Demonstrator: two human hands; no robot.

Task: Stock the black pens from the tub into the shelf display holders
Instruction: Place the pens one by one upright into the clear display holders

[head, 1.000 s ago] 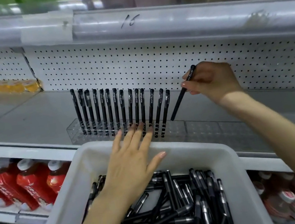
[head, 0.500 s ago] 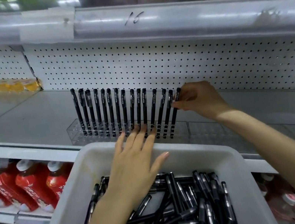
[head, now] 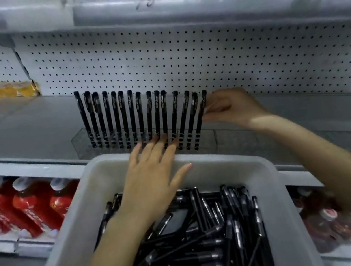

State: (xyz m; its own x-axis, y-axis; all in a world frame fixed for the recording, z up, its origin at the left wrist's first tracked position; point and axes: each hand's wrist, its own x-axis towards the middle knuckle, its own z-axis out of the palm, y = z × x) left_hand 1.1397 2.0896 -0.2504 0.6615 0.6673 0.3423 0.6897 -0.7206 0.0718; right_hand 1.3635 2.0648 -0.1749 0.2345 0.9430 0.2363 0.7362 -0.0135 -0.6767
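On the shelf (head: 18, 126): a clear display holder (head: 208, 138) carries a row of upright black pens (head: 124, 116).
Step in hand: seating the rightmost pen (head: 201, 119) at the row's 3 o'clock end.
Right hand (head: 233, 107): grip pinched on that pen's upper barrel.
Left hand (head: 154, 180): released, fingers spread flat over the tub's far rim, holding nothing.
Stock: loose pens (head: 211, 243) heaped in the white tub (head: 271, 198) at 6 o'clock.
Next move, judged: let go once the pen stands, then pick another from the tub for the neighbouring empty slot.
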